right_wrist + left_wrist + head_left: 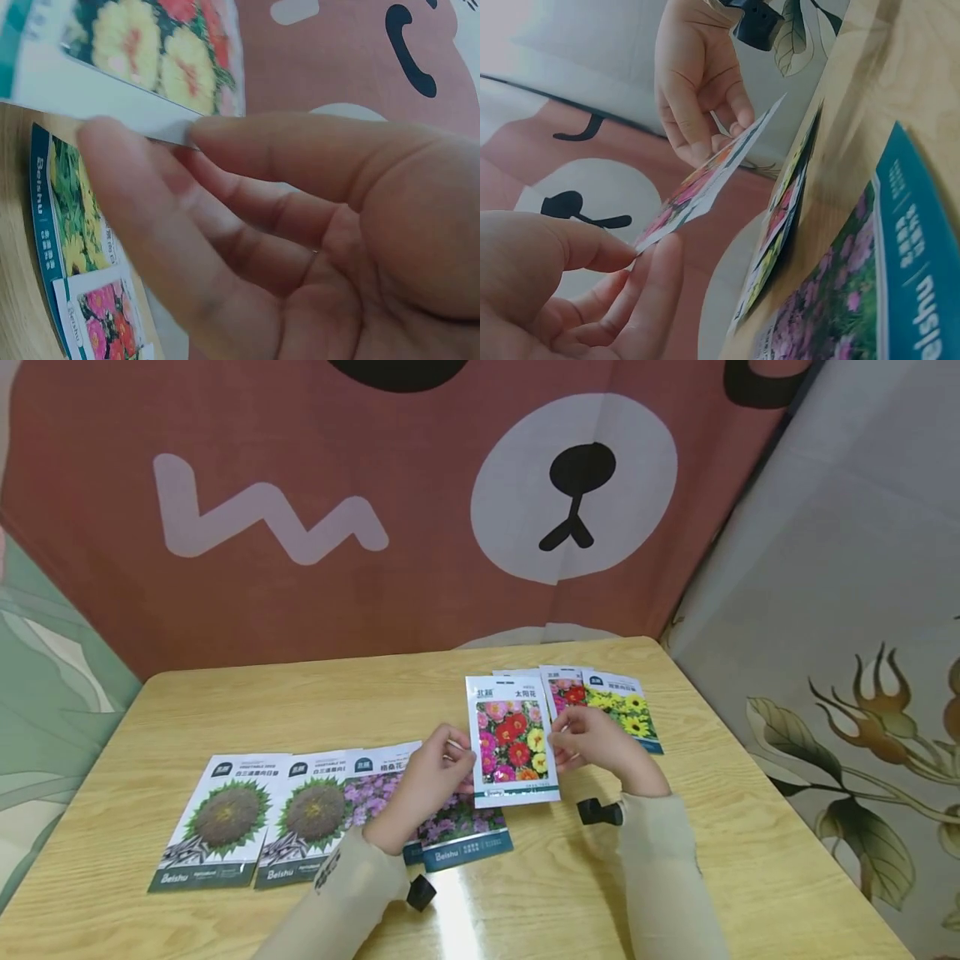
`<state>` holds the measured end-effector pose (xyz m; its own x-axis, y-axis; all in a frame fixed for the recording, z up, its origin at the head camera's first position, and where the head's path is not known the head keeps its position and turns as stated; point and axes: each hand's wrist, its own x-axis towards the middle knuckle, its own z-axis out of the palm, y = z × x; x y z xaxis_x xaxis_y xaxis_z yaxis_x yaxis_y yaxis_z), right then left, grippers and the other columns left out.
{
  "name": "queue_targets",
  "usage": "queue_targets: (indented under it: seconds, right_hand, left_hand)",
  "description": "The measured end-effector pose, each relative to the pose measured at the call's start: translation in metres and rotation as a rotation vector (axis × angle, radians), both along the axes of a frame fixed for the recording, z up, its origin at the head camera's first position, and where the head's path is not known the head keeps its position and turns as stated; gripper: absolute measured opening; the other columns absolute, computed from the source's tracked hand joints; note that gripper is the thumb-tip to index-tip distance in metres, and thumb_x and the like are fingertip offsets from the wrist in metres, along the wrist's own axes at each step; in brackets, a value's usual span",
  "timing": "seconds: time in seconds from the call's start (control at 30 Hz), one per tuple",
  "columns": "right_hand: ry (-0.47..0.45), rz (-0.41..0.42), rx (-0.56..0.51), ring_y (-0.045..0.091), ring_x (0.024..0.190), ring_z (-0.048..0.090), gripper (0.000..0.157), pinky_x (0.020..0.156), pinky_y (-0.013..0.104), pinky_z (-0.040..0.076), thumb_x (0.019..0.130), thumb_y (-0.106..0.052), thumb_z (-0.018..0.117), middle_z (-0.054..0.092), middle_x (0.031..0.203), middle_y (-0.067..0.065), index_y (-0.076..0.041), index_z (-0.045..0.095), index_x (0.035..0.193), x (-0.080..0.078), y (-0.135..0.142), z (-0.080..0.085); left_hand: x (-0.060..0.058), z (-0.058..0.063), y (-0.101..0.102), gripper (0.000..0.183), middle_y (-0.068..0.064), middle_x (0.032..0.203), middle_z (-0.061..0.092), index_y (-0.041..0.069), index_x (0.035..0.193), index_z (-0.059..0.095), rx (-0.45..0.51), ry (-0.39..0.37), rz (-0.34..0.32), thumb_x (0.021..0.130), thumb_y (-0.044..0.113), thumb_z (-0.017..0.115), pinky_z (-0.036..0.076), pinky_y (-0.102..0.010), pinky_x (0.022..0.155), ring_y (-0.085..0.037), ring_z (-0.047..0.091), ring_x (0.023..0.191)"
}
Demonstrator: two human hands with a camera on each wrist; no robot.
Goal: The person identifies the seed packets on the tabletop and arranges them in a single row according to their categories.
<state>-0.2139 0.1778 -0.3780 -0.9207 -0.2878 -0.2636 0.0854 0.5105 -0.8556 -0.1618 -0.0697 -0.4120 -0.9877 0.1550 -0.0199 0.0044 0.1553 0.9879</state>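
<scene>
A seed packet (514,742) with red, pink and yellow flowers is held up above the table, tilted toward the head camera. My left hand (432,777) pinches its left edge between thumb and fingers, as the left wrist view also shows. On the opposite edge, the thumb and fingertips of my right hand (596,745) pinch the packet. Beneath the left hand lie purple-flower seed packets (465,839), partly covered by that hand and forearm. Beyond the right hand, a yellow-flower packet (621,702) overlaps another red-and-pink-flower packet (564,687).
Two sunflower seed packets (217,818) lie side by side at the left of the wooden table (315,702). A curtain with a bear face (420,602) hangs behind the far edge. Patterned cloth (825,693) stands along the right side.
</scene>
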Motion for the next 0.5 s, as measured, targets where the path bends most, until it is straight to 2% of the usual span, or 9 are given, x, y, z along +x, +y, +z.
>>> queue_targets:
  seconds: [0.17, 0.3, 0.5]
  right_hand:
    - [-0.037, 0.062, 0.029, 0.029, 0.065, 0.065, 0.015, 0.066, 0.047, 0.057, 0.092, -0.01, 0.059, 0.061, 0.079, 0.019, 0.004, 0.055, 0.098, -0.001, 0.006, -0.003]
    - [-0.06, 0.082, 0.058, 0.027, 0.064, 0.064, 0.014, 0.064, 0.045, 0.057, 0.092, -0.01, 0.059, 0.061, 0.079, 0.018, 0.003, 0.055, 0.096, -0.002, 0.011, -0.008]
    - [-0.115, 0.121, 0.092, 0.027, 0.063, 0.064, 0.014, 0.062, 0.042, 0.058, 0.091, -0.009, 0.06, 0.062, 0.077, 0.017, 0.002, 0.053, 0.094, -0.004, 0.014, -0.013]
  left_hand:
    - [0.001, -0.007, 0.002, 0.013, -0.014, 0.078, 0.06, 0.0, 0.099, 0.051, -0.014, -0.075, -0.063, 0.092, 0.009, 0.057, 0.058, -0.039, 0.061, -0.02, 0.064, 0.061]
    - [-0.001, -0.015, 0.005, 0.013, -0.012, 0.072, 0.062, -0.001, 0.097, 0.051, -0.027, -0.113, -0.115, 0.093, 0.01, 0.057, 0.058, -0.038, 0.06, -0.019, 0.064, 0.058]
    - [0.002, -0.022, 0.008, 0.013, -0.013, 0.071, 0.064, -0.002, 0.096, 0.051, -0.053, -0.167, -0.134, 0.093, 0.01, 0.056, 0.058, -0.036, 0.057, -0.021, 0.066, 0.057]
